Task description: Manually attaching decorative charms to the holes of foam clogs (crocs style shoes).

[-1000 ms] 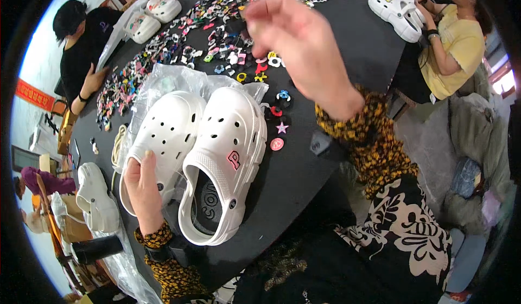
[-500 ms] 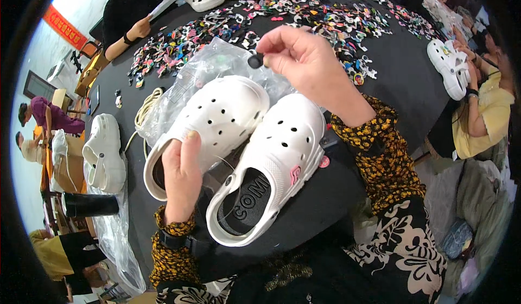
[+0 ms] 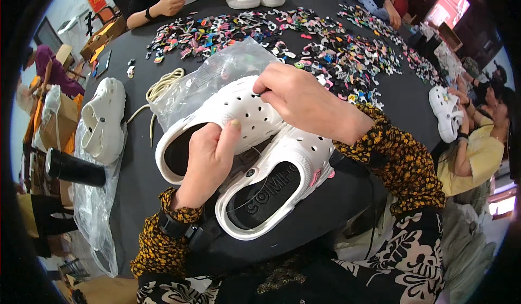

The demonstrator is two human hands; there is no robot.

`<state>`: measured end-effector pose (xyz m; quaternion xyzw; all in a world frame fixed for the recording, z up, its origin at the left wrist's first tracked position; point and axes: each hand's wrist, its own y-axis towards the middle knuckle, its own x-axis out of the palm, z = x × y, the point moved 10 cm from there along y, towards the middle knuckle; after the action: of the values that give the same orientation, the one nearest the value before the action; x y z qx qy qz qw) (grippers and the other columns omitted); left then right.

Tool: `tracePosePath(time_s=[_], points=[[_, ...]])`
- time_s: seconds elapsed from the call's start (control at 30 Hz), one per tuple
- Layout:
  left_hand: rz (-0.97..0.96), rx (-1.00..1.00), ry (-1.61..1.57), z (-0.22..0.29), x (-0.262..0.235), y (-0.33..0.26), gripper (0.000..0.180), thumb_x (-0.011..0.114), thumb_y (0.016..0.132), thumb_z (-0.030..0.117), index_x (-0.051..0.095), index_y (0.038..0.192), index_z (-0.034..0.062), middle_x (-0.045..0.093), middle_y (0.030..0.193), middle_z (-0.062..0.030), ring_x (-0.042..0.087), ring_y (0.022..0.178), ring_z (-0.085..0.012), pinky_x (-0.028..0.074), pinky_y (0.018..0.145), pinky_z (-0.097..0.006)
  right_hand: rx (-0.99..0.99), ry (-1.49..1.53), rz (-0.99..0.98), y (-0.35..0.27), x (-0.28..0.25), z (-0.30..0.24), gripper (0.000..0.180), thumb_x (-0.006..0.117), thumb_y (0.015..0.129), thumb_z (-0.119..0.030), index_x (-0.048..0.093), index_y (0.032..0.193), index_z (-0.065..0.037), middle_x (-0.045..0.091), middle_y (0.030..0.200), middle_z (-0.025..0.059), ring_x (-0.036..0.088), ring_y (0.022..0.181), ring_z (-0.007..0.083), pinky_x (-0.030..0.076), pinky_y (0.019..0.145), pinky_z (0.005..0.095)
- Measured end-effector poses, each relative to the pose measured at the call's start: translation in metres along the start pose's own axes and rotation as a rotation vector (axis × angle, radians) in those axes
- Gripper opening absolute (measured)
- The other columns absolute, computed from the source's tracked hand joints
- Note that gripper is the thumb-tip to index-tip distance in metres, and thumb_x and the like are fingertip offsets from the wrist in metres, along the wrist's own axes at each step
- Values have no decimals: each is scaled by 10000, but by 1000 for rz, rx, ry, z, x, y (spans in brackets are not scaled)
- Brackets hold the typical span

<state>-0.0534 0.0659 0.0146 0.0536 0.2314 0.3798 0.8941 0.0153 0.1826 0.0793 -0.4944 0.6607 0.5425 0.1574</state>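
Two white clogs with ventilation holes lie side by side before me, joined by a thin clear tie. My left hand (image 3: 210,153) grips the left clog (image 3: 214,107) at its opening, thumb on the upper and fingers inside. Over the toe of that clog is my right hand (image 3: 304,100), its fingertips pinched against the holes. Only a dark sliver of the small black round charm shows under those fingertips. On the right clog (image 3: 306,149), which neither hand holds, a pink charm (image 3: 315,178) sits at the side.
Clear plastic bag (image 3: 217,68) and coiled cord (image 3: 163,84) lie behind the clogs. Colourful charms (image 3: 347,49) spread across the black table (image 3: 146,157). Another white clog (image 3: 103,119) and a black cylinder (image 3: 75,167) stand left. Co-workers sit across and at right, one holding a clog (image 3: 445,114).
My right hand has come down from above the table onto the left clog's toe, bringing the black charm to its holes. My left hand has shifted its grip on that clog. The view has turned.
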Motion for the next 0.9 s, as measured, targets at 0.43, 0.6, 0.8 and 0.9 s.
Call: tracePosePath(time_s=[0.43, 0.6, 0.8, 0.9], points=[[-4, 69, 103, 4, 2, 2, 423, 520, 910, 273, 565, 701, -93, 529, 596, -272, 568, 563, -405, 434, 550, -450, -3, -75, -35, 6, 5, -5, 77, 602, 805, -8, 611, 871, 31, 624, 855, 166, 621, 810, 318, 499, 722, 381], [-15, 86, 87, 4, 4, 4, 428, 511, 912, 284, 579, 718, -92, 544, 610, -271, 586, 596, -413, 448, 576, -454, -39, -137, -82, 8, 9, -8, 74, 605, 805, -5, 626, 865, 32, 630, 863, 161, 621, 820, 315, 502, 736, 378], [-12, 70, 86, 4, 4, 2, 430, 501, 915, 294, 590, 742, -89, 562, 630, -269, 598, 622, -414, 459, 596, -451, -98, -123, -63, 8, 6, -14, 101, 641, 774, 16, 657, 872, 29, 638, 866, 143, 624, 834, 300, 511, 747, 358], [-5, 61, 76, 4, 2, 0, 426, 502, 917, 296, 592, 753, -87, 564, 635, -269, 600, 626, -413, 460, 596, -448, -124, -146, -54, 7, 5, -16, 115, 655, 759, 26, 669, 874, 25, 641, 867, 136, 627, 843, 294, 514, 743, 353]])
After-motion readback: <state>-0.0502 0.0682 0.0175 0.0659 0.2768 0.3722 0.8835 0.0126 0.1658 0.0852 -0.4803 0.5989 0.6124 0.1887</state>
